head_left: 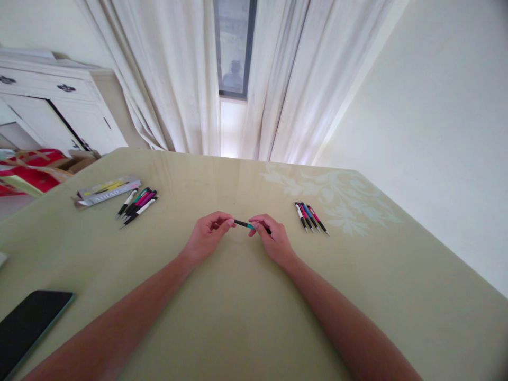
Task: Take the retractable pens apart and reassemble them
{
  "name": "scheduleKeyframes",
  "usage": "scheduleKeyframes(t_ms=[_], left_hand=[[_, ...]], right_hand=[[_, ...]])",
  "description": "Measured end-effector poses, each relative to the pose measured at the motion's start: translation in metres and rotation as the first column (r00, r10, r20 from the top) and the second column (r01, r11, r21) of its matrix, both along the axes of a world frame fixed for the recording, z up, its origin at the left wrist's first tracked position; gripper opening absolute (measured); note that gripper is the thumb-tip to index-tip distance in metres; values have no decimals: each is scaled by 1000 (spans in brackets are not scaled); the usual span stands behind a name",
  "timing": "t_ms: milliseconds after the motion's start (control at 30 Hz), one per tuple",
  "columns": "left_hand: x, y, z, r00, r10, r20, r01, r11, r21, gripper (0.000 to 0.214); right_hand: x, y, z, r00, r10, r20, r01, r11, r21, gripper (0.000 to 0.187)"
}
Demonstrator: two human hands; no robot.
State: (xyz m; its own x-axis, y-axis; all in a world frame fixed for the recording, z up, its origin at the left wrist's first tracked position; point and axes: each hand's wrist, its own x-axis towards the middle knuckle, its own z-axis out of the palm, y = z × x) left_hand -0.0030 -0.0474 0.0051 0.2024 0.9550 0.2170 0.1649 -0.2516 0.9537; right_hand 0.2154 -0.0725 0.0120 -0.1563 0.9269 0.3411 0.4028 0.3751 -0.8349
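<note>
A teal and black pen (pixel 244 225) lies between both hands above the middle of the olive table (pixel 246 317). My left hand (pixel 208 233) pinches its left end with closed fingers. My right hand (pixel 272 235) grips its right part, fingers curled round it. A group of several pens (pixel 138 205) lies to the left. Another group of several pens (pixel 310 216) lies to the right of my right hand.
A flat pen box (pixel 108 190) rests beyond the left pen group. A dark phone (pixel 27 325) lies at the table's near left corner. A white cabinet (pixel 51 106), red bags (pixel 29 169), curtains (pixel 174 79) and a window stand behind the table.
</note>
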Motion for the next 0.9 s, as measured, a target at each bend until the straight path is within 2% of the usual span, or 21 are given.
scheduleKeyframes(t_ms=[233, 333, 533, 633, 833, 900], left_hand=[[-1, 3, -5, 998, 14, -55, -16, 999, -39, 35], [-1, 2, -6, 999, 8, -53, -9, 1000, -15, 34], [3, -8, 4, 995, -9, -98, 19, 996, 92, 29], [4, -10, 5, 990, -18, -143, 38, 990, 137, 26], [3, -11, 4, 977, -13, -213, 51, 984, 172, 23], [5, -12, 6, 975, -10, -223, 52, 982, 183, 24]], right_hand=[[-1, 0, -1, 1000, 11, -24, -11, 1000, 7, 18], [-1, 1, -2, 991, 9, -133, -17, 998, -65, 20], [4, 4, 2, 935, -84, -344, 12, 978, -208, 32], [4, 3, 4, 940, -96, -327, 30, 979, -202, 38], [3, 0, 5, 964, -27, -264, -19, 985, -171, 41], [3, 0, 5, 960, -52, -274, 1, 983, -183, 41]])
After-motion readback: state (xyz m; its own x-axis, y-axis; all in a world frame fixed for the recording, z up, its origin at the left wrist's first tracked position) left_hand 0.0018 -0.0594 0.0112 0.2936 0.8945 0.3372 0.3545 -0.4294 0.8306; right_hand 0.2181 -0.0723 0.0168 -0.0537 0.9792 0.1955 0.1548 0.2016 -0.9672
